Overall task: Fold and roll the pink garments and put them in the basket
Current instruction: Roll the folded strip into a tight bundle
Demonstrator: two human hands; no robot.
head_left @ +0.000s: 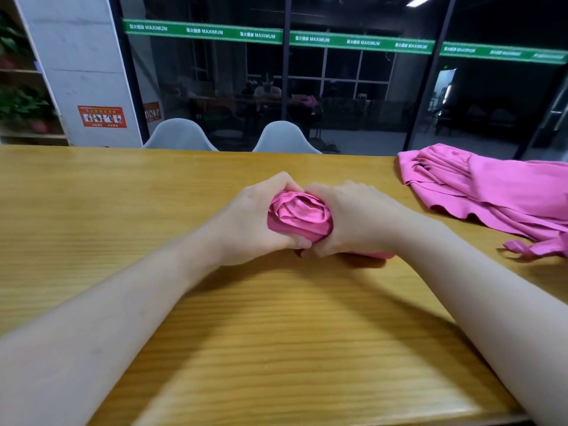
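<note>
Clearly, both hands are clamped on one rolled pink garment (299,217) near the middle of the wooden worktop (123,192). The left hand (255,216) wraps its left side and the right hand (353,219) its right, each grip clenched around the cloth with thumbs low on the near side and fingers curled over the far side. Its spiralled end faces the camera, showing layers wound tight. Squeezing from both sides probably keeps those layers from springing loose while the roll is finished or tucked. A strip of pink shows under the right hand, touching the worktop, so the bundle seems to rest there, not in the air.

At the far right lies a loose pink garment (498,192), spread and rumpled, one edge running out of view and a twisted strap trailing toward the near side. It is well apart from the hands, likely parked within reach as the next piece to fold.

By count: two pink garments, one rolled and one loose; two hands; two pale chairs (233,136) side by side beyond the far edge. No basket appears in view, so where the roll must go cannot be told from this angle. I judge the task partly done: one roll nearly complete, one garment untouched.
</note>
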